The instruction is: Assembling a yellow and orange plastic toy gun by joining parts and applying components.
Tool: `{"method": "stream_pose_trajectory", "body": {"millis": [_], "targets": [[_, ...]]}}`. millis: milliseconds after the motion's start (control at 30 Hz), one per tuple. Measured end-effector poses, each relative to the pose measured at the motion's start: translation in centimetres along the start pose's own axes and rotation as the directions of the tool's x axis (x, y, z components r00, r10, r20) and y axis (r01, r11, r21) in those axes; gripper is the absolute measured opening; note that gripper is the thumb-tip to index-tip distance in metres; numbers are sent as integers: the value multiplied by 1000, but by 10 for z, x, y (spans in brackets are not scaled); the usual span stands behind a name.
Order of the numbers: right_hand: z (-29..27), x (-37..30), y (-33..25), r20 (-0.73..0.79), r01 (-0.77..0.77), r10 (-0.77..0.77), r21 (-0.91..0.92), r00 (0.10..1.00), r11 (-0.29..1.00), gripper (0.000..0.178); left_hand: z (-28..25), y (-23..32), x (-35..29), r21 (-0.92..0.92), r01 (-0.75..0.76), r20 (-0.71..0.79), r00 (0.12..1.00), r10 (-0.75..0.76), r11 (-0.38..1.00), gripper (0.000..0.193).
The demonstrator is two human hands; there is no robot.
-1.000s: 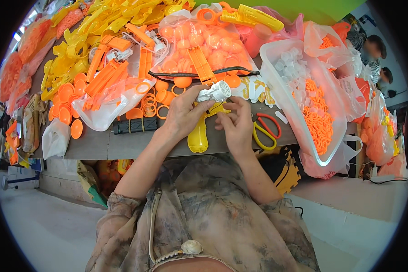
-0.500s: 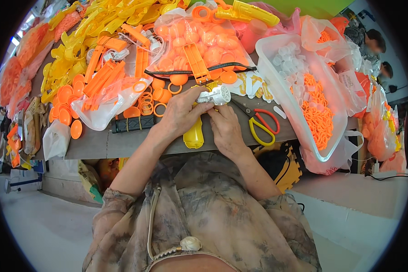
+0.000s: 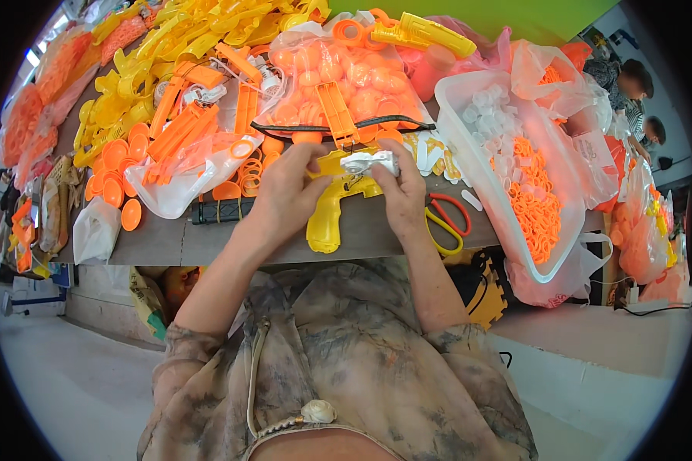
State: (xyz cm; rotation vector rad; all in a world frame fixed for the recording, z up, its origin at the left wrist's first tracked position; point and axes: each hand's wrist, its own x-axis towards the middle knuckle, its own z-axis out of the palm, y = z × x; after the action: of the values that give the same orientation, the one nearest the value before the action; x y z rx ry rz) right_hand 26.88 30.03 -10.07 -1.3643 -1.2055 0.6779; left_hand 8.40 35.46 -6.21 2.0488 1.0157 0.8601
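We hold a white part (image 3: pixel 367 163) in our right hand (image 3: pixel 404 188) over a yellow shell (image 3: pixel 326 219), left hand (image 3: pixel 281 192) just beside it. Scissors (image 3: pixel 446 220) lie on our bench (image 3: pixel 154 242).

Shell (image 3: pixel 325 221) yellow; mechanism (image 3: pixel 367 162) white, perhaps silvery; scissor handles (image 3: pixel 447 198) red, yellow; shirt (image 3: pixel 361 338) mottled brown-grey.

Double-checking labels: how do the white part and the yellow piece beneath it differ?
The white part is compact; the yellow piece is larger, with a long handle-like section. The right hand grips the white part, while the yellow piece lies lower, partly hidden. Both look like plastic.
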Motion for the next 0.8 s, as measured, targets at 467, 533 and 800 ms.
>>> {"method": "stream_pose_trajectory", "body": {"millis": [467,533,800], "targets": [[-2,2,25,51,-137,128,491,990,860,37,-10,-11,61,607,-555,206,801,562,568,37],[-2,2,25,70,-160,144,490,987,857,37,-4,-20,78,580,-623,283,759,587,525,36],[-2,-4,17,101,-193,167,622,981,759,36,-14,-10,84,439,-791,353,588,727,426,20]]}}
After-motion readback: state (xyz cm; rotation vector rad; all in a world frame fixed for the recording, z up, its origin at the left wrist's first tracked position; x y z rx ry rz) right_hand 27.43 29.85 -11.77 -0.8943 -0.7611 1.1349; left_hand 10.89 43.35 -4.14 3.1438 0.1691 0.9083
